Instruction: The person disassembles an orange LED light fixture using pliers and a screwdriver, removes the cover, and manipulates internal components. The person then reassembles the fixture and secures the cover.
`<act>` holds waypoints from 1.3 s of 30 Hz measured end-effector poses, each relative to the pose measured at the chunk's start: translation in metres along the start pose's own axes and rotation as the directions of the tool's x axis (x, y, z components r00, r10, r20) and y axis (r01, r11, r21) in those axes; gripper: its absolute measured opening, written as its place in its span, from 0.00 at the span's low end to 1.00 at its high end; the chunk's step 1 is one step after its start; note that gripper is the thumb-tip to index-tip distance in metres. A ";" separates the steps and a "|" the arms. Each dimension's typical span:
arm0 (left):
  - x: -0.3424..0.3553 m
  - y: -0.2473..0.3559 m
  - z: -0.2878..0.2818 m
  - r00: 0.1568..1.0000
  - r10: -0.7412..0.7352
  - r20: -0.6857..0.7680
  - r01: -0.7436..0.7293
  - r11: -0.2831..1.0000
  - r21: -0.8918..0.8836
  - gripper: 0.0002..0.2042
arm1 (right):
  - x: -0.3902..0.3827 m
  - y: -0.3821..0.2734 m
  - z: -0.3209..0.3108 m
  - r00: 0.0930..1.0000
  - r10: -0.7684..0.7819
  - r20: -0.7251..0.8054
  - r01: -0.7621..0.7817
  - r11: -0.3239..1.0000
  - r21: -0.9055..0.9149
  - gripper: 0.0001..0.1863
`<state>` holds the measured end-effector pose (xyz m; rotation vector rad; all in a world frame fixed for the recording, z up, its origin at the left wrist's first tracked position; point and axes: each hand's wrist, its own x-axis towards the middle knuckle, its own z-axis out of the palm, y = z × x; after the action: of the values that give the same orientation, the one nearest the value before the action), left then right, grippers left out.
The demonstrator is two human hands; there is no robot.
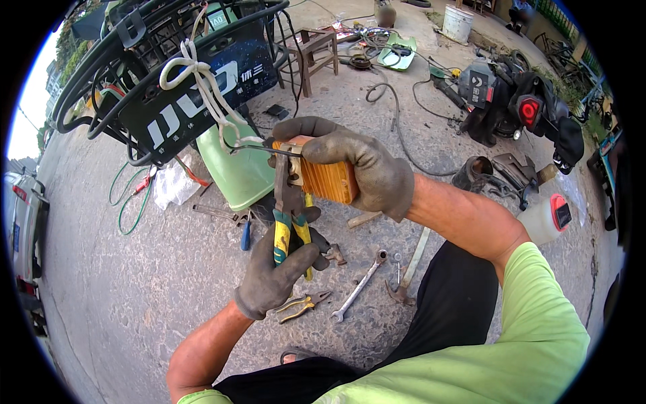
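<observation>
My right hand [373, 168], in a grey work glove, is closed around an orange ribbed lamp or reflector [331, 180] with a small metal bracket [294, 160] on its left end. A thin black cable [259, 147] runs to that end. My left hand [272, 273], gloved too, grips pliers [282, 232] with yellow and green handles. Their jaws point up and meet the bracket; whether they clamp it I cannot tell. Below my hands a second pair of yellow-handled pliers [303, 306], a wrench [359, 286] and a hammer [402, 294] lie on the ground.
A black wire basket [74, 101] with a dark printed panel and white rope [195, 67] stands upper left, above a light green plastic panel [235, 168]. To the right are a translucent jug [545, 219] and dark vehicle parts with a red light [529, 112]. Cables cross the concrete.
</observation>
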<state>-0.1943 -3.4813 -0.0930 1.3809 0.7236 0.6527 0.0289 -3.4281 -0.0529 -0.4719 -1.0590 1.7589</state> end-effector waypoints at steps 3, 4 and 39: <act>0.001 0.004 0.003 1.000 -0.011 0.001 0.011 1.000 -0.025 0.27 | -0.001 -0.002 0.000 1.000 -0.015 0.021 0.015 1.000 -0.019 0.24; 0.001 0.006 0.005 1.000 -0.014 0.005 0.014 0.999 -0.037 0.27 | -0.001 -0.003 0.000 0.999 -0.022 0.031 0.023 0.999 -0.031 0.24; 0.003 0.011 -0.009 0.991 0.119 0.055 -0.102 0.964 -0.246 0.22 | 0.001 -0.013 -0.007 0.965 0.035 0.259 -0.107 0.957 0.271 0.27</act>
<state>-0.1993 -3.4726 -0.0831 1.2167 0.4960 0.7518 0.0409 -3.4220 -0.0455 -0.1106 -0.9493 2.0359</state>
